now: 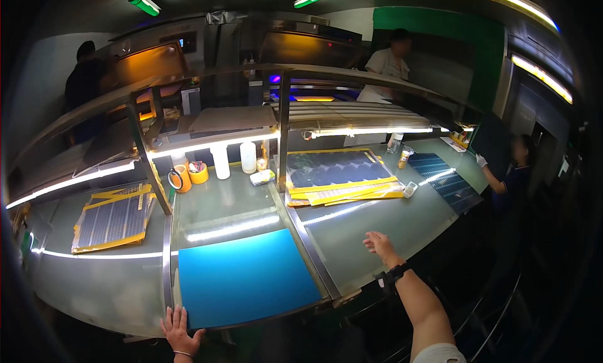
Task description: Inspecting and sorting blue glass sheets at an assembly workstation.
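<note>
A smooth blue sheet (246,280) lies flat on the glass-topped table in front of me. My left hand (181,330) rests at its near left corner, fingers spread and holding nothing. Over the table section to the right is my right hand (380,245), its fingers loosely bent and apart, with nothing seen in them. A dark wrist device (394,275) is strapped below that hand. Beyond it sits a stack of yellow-edged dark patterned sheets (339,168).
Yellow-edged sheets (113,218) lie at the left. White bottles (220,162) and orange tape rolls (182,177) stand behind the blue sheet. Metal posts (282,130) carry a lit shelf. A patterned panel (445,179) lies at right, near a person with a gloved hand (481,161).
</note>
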Motion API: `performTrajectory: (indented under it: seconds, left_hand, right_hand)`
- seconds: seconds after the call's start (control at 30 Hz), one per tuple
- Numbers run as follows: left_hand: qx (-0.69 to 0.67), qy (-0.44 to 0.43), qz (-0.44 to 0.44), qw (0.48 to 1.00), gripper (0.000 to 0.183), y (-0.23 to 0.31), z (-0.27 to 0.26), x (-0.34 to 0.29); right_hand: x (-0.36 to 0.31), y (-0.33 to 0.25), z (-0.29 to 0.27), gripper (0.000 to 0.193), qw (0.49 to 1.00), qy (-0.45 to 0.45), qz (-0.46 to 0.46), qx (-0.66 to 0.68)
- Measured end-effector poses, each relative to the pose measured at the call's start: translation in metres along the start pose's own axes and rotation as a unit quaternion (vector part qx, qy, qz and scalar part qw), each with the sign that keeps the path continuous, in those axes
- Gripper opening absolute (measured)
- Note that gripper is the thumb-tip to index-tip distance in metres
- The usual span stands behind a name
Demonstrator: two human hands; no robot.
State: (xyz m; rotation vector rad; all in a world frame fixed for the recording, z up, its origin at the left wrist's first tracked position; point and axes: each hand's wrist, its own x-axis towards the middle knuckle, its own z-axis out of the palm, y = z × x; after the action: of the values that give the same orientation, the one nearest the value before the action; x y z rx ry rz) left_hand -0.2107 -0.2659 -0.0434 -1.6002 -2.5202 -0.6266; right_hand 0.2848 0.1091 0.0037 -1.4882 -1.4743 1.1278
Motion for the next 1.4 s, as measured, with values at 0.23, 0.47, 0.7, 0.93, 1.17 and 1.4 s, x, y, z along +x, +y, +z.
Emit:
performTrajectory:
  seconds: [0.23,0.47,0.7,0.93,1.17,1.4]
  left_hand:
    - [0.001,0.008,0.008,1.000,0.080,0.001,-0.001,0.000]
    - [-0.003,0.018,0.010,1.000,0.080,0.001,-0.003,0.000]
    - [-0.009,0.009,0.008,1.000,0.079,0.009,-0.009,0.003]
    - [-0.011,-0.007,0.005,1.000,0.080,0.009,-0.012,0.005]
    - [0.022,-0.028,0.033,0.999,0.079,0.007,-0.019,0.007]
    - [0.030,-0.075,0.014,0.997,0.081,0.011,-0.024,0.007]
  right_hand:
    - [0.020,-0.017,-0.023,0.044,0.996,0.023,0.036,0.080]
    - [0.035,-0.047,-0.046,0.047,0.982,0.045,0.046,0.175]
    - [0.075,-0.068,-0.063,0.055,0.939,0.087,0.017,0.332]
    - [0.120,-0.100,-0.051,0.077,0.901,0.051,-0.041,0.428]
    - [0.194,-0.174,0.033,0.092,0.876,-0.045,-0.070,0.475]
    - [0.289,-0.216,0.065,0.039,0.794,-0.015,-0.053,0.606]
